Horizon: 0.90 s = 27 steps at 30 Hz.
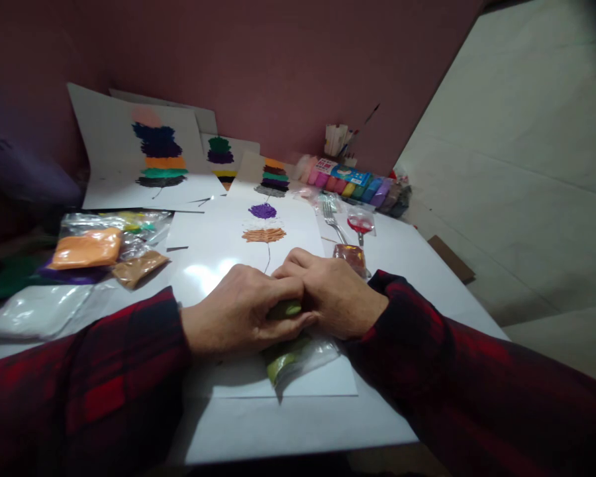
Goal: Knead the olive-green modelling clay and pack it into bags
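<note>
My left hand [241, 308] and my right hand [335, 295] meet over a white sheet [218, 252], fingers curled together around a lump of green clay [287, 309]. Below them lies a clear plastic bag [298, 358] with more green clay inside. On the sheet, just beyond my hands, is a clay picture with a purple patch [263, 211] and an orange-brown patch [263, 234] on a thin stem. Both my sleeves are red and black plaid.
Bags of orange clay [87, 248] and brown clay [139, 267] lie at the left. A fork [332, 220], red scissors [360, 225] and a brown clay packet [350, 255] sit right of the sheet. A row of coloured clay packs [357, 184] and finished pictures [153, 156] stand behind.
</note>
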### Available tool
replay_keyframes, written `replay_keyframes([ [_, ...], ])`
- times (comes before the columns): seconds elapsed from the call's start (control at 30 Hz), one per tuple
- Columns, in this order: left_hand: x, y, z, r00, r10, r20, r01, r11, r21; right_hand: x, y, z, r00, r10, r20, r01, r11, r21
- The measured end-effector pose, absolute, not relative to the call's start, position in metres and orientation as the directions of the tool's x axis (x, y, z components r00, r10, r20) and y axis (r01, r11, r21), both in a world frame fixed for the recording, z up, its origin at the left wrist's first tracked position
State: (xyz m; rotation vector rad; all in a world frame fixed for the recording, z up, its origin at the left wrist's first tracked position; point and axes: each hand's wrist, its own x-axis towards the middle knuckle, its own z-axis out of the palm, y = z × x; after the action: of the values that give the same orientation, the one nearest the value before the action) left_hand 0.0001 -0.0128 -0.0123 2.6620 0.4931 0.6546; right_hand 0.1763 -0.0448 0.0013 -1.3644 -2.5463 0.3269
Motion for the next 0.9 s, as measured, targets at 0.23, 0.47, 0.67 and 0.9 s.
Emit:
replay_keyframes([
  [0.23,-0.0009,-0.0131,-0.012,0.833,0.405,0.377,0.239,-0.878,0.415,0.1759,-0.0444,0.0009,-0.541,0.835,0.102,0.782,0.544,-0.303],
  [0.47,-0.0003,-0.0138,-0.0105,0.836,0.409,0.365,0.241,-0.872,0.426,0.1765,-0.0451,0.0016,-0.54,0.835,0.102,0.779,0.542,-0.314],
  [0.67,0.0002,-0.0141,-0.0089,0.838,0.415,0.353,0.244,-0.865,0.438,0.1764,-0.0447,0.0014,-0.54,0.836,0.096,0.782,0.541,-0.31],
  [0.9,-0.0006,-0.0136,-0.0106,0.835,0.415,0.362,0.248,-0.87,0.426,0.177,-0.0455,0.0012,-0.543,0.834,0.101,0.777,0.544,-0.317],
])
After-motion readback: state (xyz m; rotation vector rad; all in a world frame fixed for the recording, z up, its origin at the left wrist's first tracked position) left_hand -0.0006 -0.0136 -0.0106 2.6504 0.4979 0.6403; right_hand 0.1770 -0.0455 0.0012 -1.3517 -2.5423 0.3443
